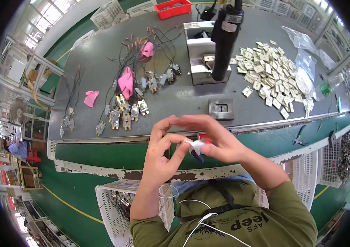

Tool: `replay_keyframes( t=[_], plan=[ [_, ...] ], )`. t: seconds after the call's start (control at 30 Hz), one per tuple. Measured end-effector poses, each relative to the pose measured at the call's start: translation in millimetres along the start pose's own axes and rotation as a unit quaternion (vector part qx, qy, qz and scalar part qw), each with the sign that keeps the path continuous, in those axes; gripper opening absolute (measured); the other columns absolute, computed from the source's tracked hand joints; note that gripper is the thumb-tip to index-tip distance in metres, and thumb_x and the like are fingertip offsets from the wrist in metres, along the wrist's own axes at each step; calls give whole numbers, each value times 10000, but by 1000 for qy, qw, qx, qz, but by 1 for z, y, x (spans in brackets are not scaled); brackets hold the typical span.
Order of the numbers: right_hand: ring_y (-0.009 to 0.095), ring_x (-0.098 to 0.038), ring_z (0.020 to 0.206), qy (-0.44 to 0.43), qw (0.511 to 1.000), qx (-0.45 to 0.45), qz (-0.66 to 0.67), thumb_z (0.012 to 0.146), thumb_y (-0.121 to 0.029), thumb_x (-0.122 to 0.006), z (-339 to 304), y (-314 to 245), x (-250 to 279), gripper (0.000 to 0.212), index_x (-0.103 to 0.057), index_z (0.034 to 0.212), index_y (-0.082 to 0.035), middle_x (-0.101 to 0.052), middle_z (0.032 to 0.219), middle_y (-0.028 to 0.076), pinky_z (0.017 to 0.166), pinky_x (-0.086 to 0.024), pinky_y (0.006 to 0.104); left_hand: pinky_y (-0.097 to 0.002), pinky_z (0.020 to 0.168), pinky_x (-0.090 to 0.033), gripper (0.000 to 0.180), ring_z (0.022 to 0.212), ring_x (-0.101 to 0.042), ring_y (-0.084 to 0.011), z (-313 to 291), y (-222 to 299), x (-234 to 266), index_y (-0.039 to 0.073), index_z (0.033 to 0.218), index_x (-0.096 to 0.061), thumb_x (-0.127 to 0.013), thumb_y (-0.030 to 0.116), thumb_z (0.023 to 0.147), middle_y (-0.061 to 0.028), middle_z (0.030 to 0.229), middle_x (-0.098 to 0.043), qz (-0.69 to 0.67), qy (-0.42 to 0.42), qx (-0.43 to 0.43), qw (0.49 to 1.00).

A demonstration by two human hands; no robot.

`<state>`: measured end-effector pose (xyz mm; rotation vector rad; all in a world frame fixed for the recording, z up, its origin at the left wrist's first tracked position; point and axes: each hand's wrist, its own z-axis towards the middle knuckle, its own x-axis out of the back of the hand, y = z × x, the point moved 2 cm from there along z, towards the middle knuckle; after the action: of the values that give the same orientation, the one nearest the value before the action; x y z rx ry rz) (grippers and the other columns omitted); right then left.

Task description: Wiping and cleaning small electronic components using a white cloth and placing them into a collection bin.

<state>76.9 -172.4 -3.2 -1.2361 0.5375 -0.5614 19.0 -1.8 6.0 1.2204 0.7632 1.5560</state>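
My left hand is closed in a pinch, thumb and forefinger on a small crumpled white piece, like thin film or tissue. My right hand arches over from the other side, its thumb against the same piece and its upper fingers blurred. A small dark blue part shows just below the white piece; how the two are joined is hidden. Beyond the hands, a flat metal block with a slot lies near the table's front edge. Brass-and-white switch-like parts with wires lie to the left.
A black cylindrical device stands over a metal fixture. Right of it lies a pile of cream-coloured small blocks, beside clear plastic bags. Pink cloths lie among the wires. A red bin is at the back; pliers rest on the green ledge.
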Motion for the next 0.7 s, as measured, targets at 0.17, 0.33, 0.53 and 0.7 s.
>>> replay_keyframes(
  t=[0.17, 0.33, 0.53, 0.7],
  plan=[
    [84, -568, 742, 77, 986, -58, 137, 956, -320, -522, -10, 15, -19, 420, -445, 1249, -29, -572, 1008, 54, 634, -468, 220, -389, 988, -384, 98, 1149, -488, -246, 10, -8, -6, 35, 889, -643, -660, 125, 853, -138, 1152, -511, -75, 99, 11, 992],
    [24, -439, 626, 175, 976, -30, 127, 987, -209, -467, -14, 17, -31, 267, -469, 1193, -39, -535, 896, 6, 522, -370, 179, -330, 827, -472, 322, 916, -586, -233, -8, -12, -35, 14, 1085, -497, -680, 32, 820, -127, 1074, -529, -123, 194, 29, 973],
    [15, -467, 754, 228, 961, -66, 144, 970, -227, -517, -11, 14, -26, 278, -483, 1172, -39, -529, 916, -10, 589, -403, 166, -377, 821, -451, 409, 992, -565, -275, -18, 21, -43, 32, 1100, -616, -730, 84, 710, -104, 1077, -579, 323, 97, -109, 935],
    [34, -499, 781, 238, 958, -91, 130, 956, -215, -546, -7, 18, -19, 257, -507, 1142, -42, -565, 920, 4, 658, -430, 194, -418, 885, -421, 322, 1084, -545, -301, -21, 37, -41, 52, 1012, -670, -732, 107, 701, -119, 1169, -583, 361, 47, -138, 921]
  ],
)
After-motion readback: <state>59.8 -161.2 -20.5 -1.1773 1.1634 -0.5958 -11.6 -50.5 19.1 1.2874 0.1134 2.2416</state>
